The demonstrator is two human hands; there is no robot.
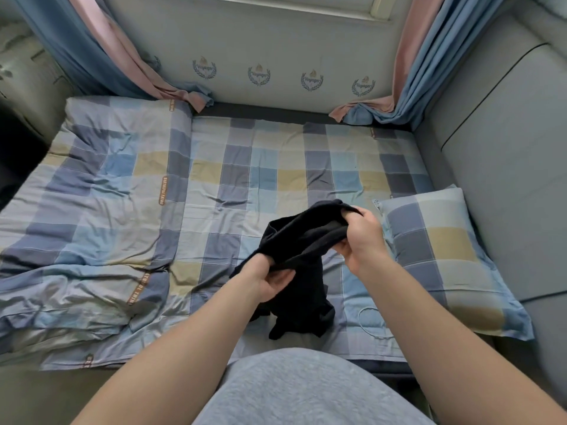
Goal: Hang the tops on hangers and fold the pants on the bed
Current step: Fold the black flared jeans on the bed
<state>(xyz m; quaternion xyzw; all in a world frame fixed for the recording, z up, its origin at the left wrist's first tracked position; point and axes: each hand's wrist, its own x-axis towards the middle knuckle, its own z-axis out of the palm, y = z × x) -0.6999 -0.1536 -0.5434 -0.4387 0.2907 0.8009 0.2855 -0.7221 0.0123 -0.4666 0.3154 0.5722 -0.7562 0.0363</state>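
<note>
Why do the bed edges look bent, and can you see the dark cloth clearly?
Head view: the wide-angle lens bows the bed and curtains; soft even light, no glare; the left hand and right hand look sharp; the black garment shows little detail.

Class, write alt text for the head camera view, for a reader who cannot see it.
Two bare hands hold a bunched black garment over a check-patterned bed, the left hand gripping it lower, the right hand higher. A matching pillow lies at the right, a checked quilt at the left, blue-and-pink curtains behind.
</note>
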